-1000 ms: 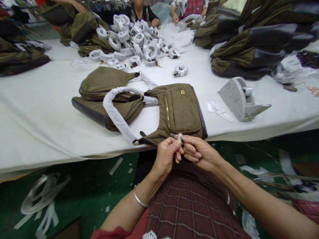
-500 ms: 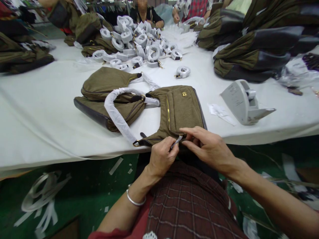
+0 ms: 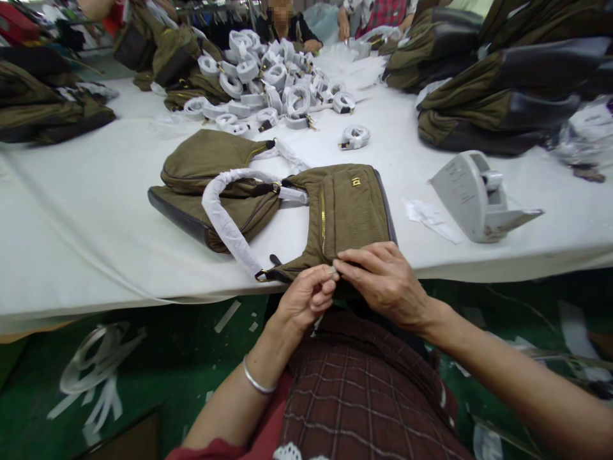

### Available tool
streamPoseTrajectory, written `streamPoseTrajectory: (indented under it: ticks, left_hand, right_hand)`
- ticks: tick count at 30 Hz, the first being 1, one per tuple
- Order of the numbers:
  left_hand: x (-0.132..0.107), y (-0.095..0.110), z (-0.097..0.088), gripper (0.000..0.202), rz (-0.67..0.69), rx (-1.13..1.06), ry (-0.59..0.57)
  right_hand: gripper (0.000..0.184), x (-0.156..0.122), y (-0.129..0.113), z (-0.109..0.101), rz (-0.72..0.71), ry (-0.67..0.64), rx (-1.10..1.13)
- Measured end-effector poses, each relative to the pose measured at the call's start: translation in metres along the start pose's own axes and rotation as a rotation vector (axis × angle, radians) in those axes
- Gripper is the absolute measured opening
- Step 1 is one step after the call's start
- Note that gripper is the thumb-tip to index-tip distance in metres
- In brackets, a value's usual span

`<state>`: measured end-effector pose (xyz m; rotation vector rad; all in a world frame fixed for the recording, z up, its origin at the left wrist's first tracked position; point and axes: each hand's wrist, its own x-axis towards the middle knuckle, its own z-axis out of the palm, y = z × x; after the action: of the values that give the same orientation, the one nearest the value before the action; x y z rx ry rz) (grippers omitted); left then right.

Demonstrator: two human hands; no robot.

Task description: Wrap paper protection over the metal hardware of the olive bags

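An olive corduroy handbag (image 3: 357, 211) lies on the table before me, with a gold zipper (image 3: 323, 214) and a small gold emblem. Its strap (image 3: 223, 220) is wrapped in white and loops to the left. At the bag's near edge, my left hand (image 3: 309, 295) is closed in a pinch. The fingertips of my right hand (image 3: 383, 281) meet it there, also pinched together. Whatever is between them is mostly covered by the fingers. A second olive bag (image 3: 211, 160) with dark trim lies just left of the first.
A grey tape dispenser (image 3: 472, 198) stands to the right, with white paper scraps beside it. Coiled white-wrapped straps (image 3: 272, 83) are heaped at the back. Piles of olive bags (image 3: 507, 89) flank the table, and people sit across it. White strips litter the green floor.
My right hand has moved left, bringing its fingertips against my left hand's. The narrow pale strip that stuck out of my left hand is now covered by fingers. The view has shifted slightly.
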<state>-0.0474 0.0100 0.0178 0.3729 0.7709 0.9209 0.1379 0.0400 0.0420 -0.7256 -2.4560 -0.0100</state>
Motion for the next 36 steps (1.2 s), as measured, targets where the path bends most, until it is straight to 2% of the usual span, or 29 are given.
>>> streamPoseTrajectory:
  ticks: [3, 5, 10, 12, 15, 17, 19, 21, 23, 25, 27, 28, 29, 30, 33, 34, 36]
  left_hand:
    - [0.002, 0.001, 0.0, 0.018, -0.066, -0.159, -0.015]
    - [0.001, 0.0, 0.001, 0.018, -0.065, -0.169, -0.01]
    - [-0.003, -0.004, 0.005, 0.022, 0.07, 0.003, 0.057]
    - [-0.003, -0.004, 0.004, 0.025, 0.102, 0.04, 0.078]
    - [-0.001, -0.005, 0.002, 0.026, 0.056, -0.012, 0.072]
    - [0.0, -0.007, 0.002, 0.027, 0.018, -0.059, 0.043]
    - [-0.001, -0.011, 0.004, 0.029, 0.043, -0.029, 0.015]
    - [-0.005, -0.011, 0.008, 0.033, 0.121, 0.125, -0.01]
    - [-0.012, -0.006, 0.007, 0.036, 0.24, 0.397, 0.013]
    - [-0.02, 0.008, -0.002, 0.035, 0.456, 0.76, 0.154]
    - [-0.028, 0.026, -0.019, 0.026, 0.736, 1.155, 0.381]
    - [-0.03, 0.035, -0.03, 0.021, 0.838, 1.336, 0.469]
    - [-0.032, 0.043, -0.041, 0.02, 0.873, 1.49, 0.503]
    - [-0.033, 0.051, -0.051, 0.022, 0.858, 1.612, 0.472]
    - [-0.032, 0.066, -0.069, 0.032, 0.681, 1.863, 0.239]
    - [-0.031, 0.07, -0.07, 0.033, 0.614, 1.915, 0.179]
    - [-0.031, 0.075, -0.066, 0.034, 0.501, 1.969, 0.099]
  right_hand:
    - [0.042, -0.014, -0.004, 0.007, -0.002, -0.051, -0.052]
    - [0.044, -0.02, -0.005, 0.007, 0.024, -0.035, -0.018]
    - [0.027, -0.005, 0.006, -0.003, 0.029, 0.118, 0.062]
    - [0.021, 0.007, 0.01, -0.006, -0.049, 0.079, 0.04]
    - [0.022, 0.02, 0.012, -0.004, -0.174, 0.027, 0.002]
    - [0.022, 0.023, 0.011, 0.0, -0.198, 0.025, -0.033]
    - [0.023, 0.022, 0.01, 0.004, -0.186, 0.028, -0.063]
    - [0.026, 0.02, 0.01, 0.006, -0.165, 0.039, -0.066]
    - [0.029, 0.016, 0.011, 0.006, -0.146, 0.072, -0.047]
    - [0.034, 0.011, 0.012, 0.004, -0.117, 0.09, -0.035]
    - [0.04, 0.0, 0.013, -0.001, -0.051, 0.103, -0.035]
    - [0.043, -0.007, 0.015, -0.004, 0.005, 0.12, -0.039]
    - [0.045, -0.016, 0.016, -0.007, 0.075, 0.148, -0.047]
    - [0.045, -0.025, 0.018, -0.011, 0.159, 0.183, -0.055]
    - [0.032, -0.056, 0.023, -0.021, 0.473, 0.257, -0.039]
    - [0.033, -0.064, 0.023, -0.023, 0.607, 0.233, 0.011]
    - [0.047, -0.074, 0.018, -0.025, 0.889, 0.089, 0.229]
